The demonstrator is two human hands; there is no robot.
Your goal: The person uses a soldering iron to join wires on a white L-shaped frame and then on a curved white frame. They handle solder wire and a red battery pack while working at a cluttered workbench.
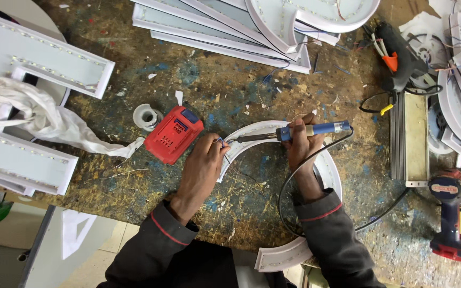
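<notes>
right hand is gripping a soldering iron by its blue handle, fist closed around it, the iron lying nearly level with its tip pointing toward the left hand. left hand is pinching a thin wire end between fingertips, holding it just at the iron's tip; likely pinned there so the joint is staying put under heat. the iron's black cord is looping down past the right wrist and around toward the tabletop edge.

both hands are working over a curved white channel-letter piece, a c-shaped shell lying flat at the centre of the tabletop, open side up, with a raised rim and what looks like small led dots inside. its lower end is reaching the near edge.

a red power-tool battery pack is sitting just left of the left hand, a white tape roll beside it. more white letter shells are stacking at the far edge. a grey power supply box and a glue gun are lying to the right, a red cordless drill near the right corner. the tabletop is scarred, paint-flecked and littered with scraps.
</notes>
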